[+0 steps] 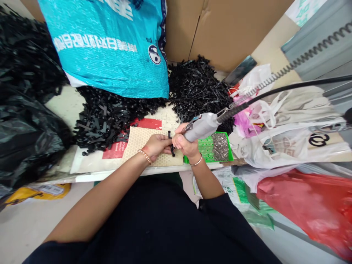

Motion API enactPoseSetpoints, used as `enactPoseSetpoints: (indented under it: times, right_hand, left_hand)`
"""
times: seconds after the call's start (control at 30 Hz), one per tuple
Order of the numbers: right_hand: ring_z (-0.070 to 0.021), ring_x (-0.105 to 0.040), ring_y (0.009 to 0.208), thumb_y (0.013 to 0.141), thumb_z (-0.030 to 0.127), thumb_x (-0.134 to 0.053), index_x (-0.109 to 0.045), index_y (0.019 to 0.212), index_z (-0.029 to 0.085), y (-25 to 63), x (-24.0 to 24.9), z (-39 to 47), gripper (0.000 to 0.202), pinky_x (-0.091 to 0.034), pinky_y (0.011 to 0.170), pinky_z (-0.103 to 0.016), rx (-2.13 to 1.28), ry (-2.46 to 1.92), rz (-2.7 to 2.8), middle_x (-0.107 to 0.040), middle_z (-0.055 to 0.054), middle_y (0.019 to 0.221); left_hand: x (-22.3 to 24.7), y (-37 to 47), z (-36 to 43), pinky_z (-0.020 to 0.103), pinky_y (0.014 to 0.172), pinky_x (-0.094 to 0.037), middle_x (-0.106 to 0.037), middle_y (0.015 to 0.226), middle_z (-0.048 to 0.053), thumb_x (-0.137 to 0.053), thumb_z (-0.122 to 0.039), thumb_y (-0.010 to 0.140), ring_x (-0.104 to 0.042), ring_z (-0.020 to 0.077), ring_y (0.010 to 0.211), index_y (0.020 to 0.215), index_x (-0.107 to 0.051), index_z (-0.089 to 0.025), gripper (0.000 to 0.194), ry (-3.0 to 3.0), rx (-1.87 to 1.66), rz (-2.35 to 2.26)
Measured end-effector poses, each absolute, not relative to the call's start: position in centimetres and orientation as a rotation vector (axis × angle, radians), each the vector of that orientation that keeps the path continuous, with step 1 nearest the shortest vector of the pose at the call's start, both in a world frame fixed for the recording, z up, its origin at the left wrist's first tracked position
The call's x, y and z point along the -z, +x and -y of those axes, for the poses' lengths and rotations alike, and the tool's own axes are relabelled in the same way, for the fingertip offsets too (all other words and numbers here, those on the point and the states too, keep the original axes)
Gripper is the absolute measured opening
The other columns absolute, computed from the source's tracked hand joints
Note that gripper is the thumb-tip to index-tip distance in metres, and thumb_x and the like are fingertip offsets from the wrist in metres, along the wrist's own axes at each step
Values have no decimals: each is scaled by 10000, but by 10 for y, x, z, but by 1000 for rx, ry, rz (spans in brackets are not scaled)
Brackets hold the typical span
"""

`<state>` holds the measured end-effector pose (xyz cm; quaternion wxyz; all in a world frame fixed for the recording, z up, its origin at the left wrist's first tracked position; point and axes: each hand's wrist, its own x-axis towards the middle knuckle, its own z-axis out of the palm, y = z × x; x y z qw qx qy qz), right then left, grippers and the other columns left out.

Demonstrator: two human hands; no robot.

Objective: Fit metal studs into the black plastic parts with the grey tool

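My right hand [187,146] is wrapped round a grey electric screwdriver [202,126], which slants down to the left with its cord leading off to the right. My left hand [158,146] pinches a small black plastic part [172,149] just above a beige honeycomb-patterned mat [137,146]. The two hands meet over the mat's right side, and the driver's tip is hidden by my fingers. Beside my right hand lies a green tray [231,157], with many small metal screws [220,146] heaped in its right half.
Behind the mat lie piles of black plastic parts [101,121] and another black heap [200,88]. A blue sack [110,55] leans over them. A black plastic bag [30,135] bulges at the left. White plastic bags [286,128] crowd the right, under a coiled cable [302,57].
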<state>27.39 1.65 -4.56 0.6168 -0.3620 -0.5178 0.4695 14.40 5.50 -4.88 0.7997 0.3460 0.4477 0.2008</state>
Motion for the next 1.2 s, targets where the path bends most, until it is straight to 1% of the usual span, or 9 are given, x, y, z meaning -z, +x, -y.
enactPoseSetpoints:
  times: [0.13,0.2,0.27,0.4,0.5,0.6,0.7,0.87,1.2]
  right_hand:
    - [-21,-458,428,880,349,-580,-580,1066,240,271,30,-10,216,-400,503,-213,-1004,-832,1100,-418,139,515]
    - [-33,-411,411,869,359,-627,-583,1081,250,276,19,-1,242,-407,490,-214,-887,-825,1019,-400,141,501]
    - [-47,-361,393,848,387,-674,-582,1049,257,285,11,9,256,-391,456,-217,-749,-864,927,-372,141,487]
    - [-62,-339,390,819,421,-714,-563,996,267,306,18,22,279,-359,439,-226,-589,-1042,766,-356,136,489]
    - [-74,-349,397,805,458,-728,-554,1004,274,312,35,26,322,-359,441,-239,-597,-1116,728,-358,134,496]
    - [-83,-366,409,804,495,-729,-559,1021,275,313,47,25,353,-377,454,-250,-604,-1133,743,-363,131,499]
    - [-81,-383,421,814,477,-735,-576,1014,258,313,53,22,336,-387,469,-249,-628,-1116,757,-389,124,507]
    - [-75,-391,424,825,448,-738,-588,1004,246,314,58,20,309,-382,467,-240,-678,-1103,765,-400,121,513]
    - [-84,-400,427,847,450,-715,-577,1006,266,314,58,23,279,-389,463,-240,-659,-1126,818,-378,119,516]
  left_hand:
    - [46,144,-54,249,559,-593,-720,638,75,-906,-230,675,-689,159,558,651,-635,-107,298,729,-413,-964]
    - [44,145,-54,243,584,-598,-725,661,67,-873,-170,716,-688,142,568,694,-650,-101,235,713,-418,-973]
    - [43,145,-54,242,603,-601,-727,678,62,-838,-129,753,-691,135,582,726,-655,-101,187,700,-425,-982]
    - [45,142,-54,243,620,-604,-746,738,76,-832,-159,766,-703,138,623,760,-654,-111,185,714,-418,-970]
    - [49,140,-54,246,645,-610,-750,769,72,-859,-147,709,-707,141,649,769,-659,-116,212,733,-420,-933]
    - [52,138,-55,250,664,-613,-741,754,53,-840,-46,651,-714,148,683,791,-670,-114,230,733,-432,-918]
    - [54,138,-55,248,656,-612,-735,749,52,-794,0,660,-711,147,687,810,-676,-106,218,725,-443,-934]
    - [54,139,-55,250,666,-609,-748,800,82,-778,3,671,-720,159,720,837,-684,-93,213,711,-436,-947]
    - [53,140,-55,231,647,-609,-751,788,74,-775,0,673,-717,149,698,821,-701,-95,191,707,-428,-956]
